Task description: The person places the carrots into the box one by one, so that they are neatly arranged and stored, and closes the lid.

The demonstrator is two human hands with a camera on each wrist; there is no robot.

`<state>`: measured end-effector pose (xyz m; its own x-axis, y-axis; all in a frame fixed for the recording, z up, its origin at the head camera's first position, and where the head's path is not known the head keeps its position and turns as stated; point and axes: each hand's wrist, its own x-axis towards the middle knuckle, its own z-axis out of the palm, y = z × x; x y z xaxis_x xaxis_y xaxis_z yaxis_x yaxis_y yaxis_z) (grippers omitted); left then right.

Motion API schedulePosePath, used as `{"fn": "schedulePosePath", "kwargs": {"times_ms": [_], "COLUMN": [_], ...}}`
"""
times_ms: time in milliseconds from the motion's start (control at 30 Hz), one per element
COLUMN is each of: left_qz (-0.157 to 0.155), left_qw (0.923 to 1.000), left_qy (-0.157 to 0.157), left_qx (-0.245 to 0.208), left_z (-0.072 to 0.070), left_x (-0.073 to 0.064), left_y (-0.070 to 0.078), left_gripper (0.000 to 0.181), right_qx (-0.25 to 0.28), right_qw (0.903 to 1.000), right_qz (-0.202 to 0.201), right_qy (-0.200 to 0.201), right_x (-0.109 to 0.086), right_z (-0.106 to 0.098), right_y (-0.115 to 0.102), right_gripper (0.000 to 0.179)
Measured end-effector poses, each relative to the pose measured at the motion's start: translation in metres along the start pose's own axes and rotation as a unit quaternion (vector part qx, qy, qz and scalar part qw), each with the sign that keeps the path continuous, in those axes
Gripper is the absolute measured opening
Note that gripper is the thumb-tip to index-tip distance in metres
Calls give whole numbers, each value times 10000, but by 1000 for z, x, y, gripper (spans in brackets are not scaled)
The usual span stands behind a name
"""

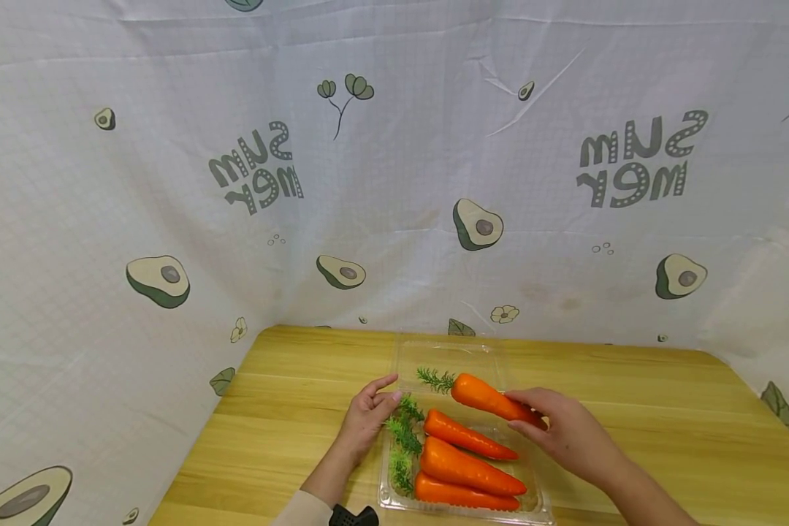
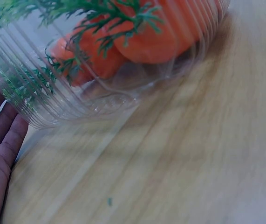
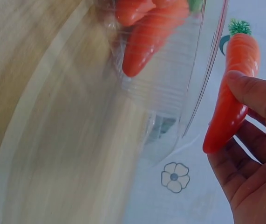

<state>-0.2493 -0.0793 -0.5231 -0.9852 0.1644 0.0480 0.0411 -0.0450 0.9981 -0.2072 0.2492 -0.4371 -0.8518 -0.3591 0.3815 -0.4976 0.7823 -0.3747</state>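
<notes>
My right hand point(image 1: 568, 431) pinches an orange carrot point(image 1: 480, 394) near its narrow tip, thumb on one side and fingers on the other. Raised above the clear plastic container point(image 1: 544, 504), this carrot points its green leafy top to the left. The right wrist view shows the held carrot point(image 3: 240, 70) beside the container's wall. Three more carrots point(image 1: 473, 467) lie in the container, their green tops point(image 1: 402, 438) along its left side. At the container's far left corner is my left hand point(image 1: 367, 416); its extended fingers point(image 2: 12, 133) touch the ribbed outer wall.
The container's transparent lid point(image 1: 454, 358) is folded back on the far side. Everything stands on a wood-grain table point(image 1: 289, 394). A pale curtain point(image 1: 394, 183) printed with avocados hangs behind and at both sides of the table.
</notes>
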Motion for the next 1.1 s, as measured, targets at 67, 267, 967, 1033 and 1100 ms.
{"fn": "schedulePosePath", "kwargs": {"times_ms": [67, 267, 967, 1033, 1100], "left_qz": [-26, -64, 113, 67, -7], "left_qw": [10000, 9999, 9999, 9999, 10000], "left_qy": [20, 71, 16, 39, 79], "left_qx": [-25, -93, -74, -78, -57], "left_z": [0, 1, 1, 1, 1], "left_x": [0, 0, 1, 1, 1], "left_y": [0, 2, 0, 0, 1], "left_gripper": [53, 51, 50, 50, 49], "right_qx": [61, 361, 741, 754, 741], "right_qw": [10000, 9983, 9884, 9865, 9853], "right_qz": [-9, -46, 12, 113, 185], "right_qy": [-41, -466, -1329, -1449, -1529], "right_x": [-1, -4, -7, -6, -6], "right_z": [1, 2, 14, 15, 17], "right_y": [-3, -10, -24, -24, -25], "right_gripper": [39, 38, 40, 40, 39]}}
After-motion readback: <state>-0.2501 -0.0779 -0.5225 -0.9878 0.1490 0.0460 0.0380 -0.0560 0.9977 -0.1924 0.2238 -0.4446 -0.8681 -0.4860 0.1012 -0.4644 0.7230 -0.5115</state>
